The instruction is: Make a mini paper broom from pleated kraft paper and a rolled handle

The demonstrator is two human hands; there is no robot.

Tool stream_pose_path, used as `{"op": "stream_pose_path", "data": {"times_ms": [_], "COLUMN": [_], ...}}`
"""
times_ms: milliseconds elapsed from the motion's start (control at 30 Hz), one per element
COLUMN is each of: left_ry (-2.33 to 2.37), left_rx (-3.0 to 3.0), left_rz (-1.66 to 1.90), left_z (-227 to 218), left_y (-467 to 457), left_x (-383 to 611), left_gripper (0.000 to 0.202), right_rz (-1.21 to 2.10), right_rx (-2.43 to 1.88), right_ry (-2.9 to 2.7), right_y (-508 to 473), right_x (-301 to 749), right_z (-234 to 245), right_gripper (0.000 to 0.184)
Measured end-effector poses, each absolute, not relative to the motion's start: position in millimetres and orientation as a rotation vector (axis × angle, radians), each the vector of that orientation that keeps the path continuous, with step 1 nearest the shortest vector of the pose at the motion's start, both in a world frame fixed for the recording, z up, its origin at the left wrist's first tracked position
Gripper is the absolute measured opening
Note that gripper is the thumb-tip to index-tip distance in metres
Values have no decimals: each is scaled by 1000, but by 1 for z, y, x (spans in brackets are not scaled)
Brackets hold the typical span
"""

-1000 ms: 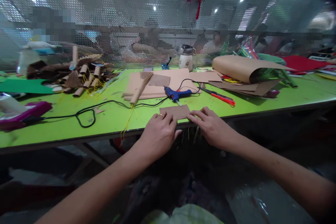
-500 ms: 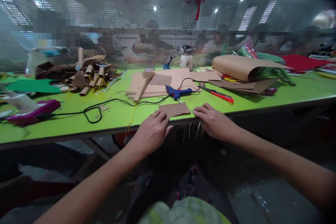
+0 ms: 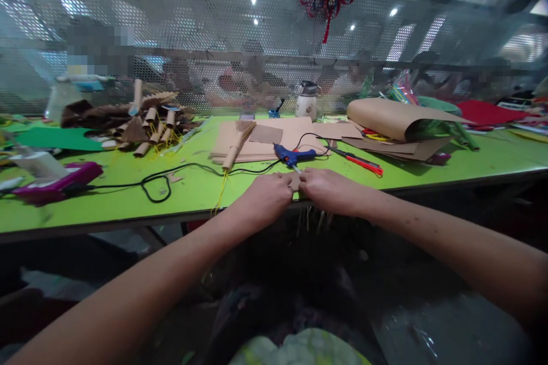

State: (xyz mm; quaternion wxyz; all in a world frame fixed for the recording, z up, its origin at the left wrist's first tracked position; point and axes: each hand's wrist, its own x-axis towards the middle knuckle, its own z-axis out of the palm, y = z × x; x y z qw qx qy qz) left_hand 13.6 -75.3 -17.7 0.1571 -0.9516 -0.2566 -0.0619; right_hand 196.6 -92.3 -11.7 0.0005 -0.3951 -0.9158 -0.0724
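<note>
Both hands, left [image 3: 268,197] and right [image 3: 326,189], closed side by side over a small brown paper piece [image 3: 295,181] at the near edge of the green surface [image 3: 188,188], apparently mid-fold and unfinished, glue gun [image 3: 293,155] untouched just beyond.

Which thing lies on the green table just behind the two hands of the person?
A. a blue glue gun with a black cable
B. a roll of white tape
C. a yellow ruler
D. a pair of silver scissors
A: just past the left hand and right hand, a blue glue gun lies on the green table, and its black cable runs off to the left.
</note>
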Motion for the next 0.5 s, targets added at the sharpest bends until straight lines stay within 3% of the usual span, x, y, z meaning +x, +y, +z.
{"op": "stream_pose_path", "data": {"times_ms": [267,500], "left_ry": [-789,-917], "left_rx": [-2719,-3224], "left_rz": [-300,-542], "left_z": [-5,45], "left_y": [-69,-55], "left_x": [8,3], "left_gripper": [19,16], "right_rz": [-260,460], "right_rx": [-1246,-1077], "right_ry": [-2797,-2519], "right_y": [-82,-83], "right_x": [209,238], "right_z": [7,50], "right_gripper": [17,18]}}
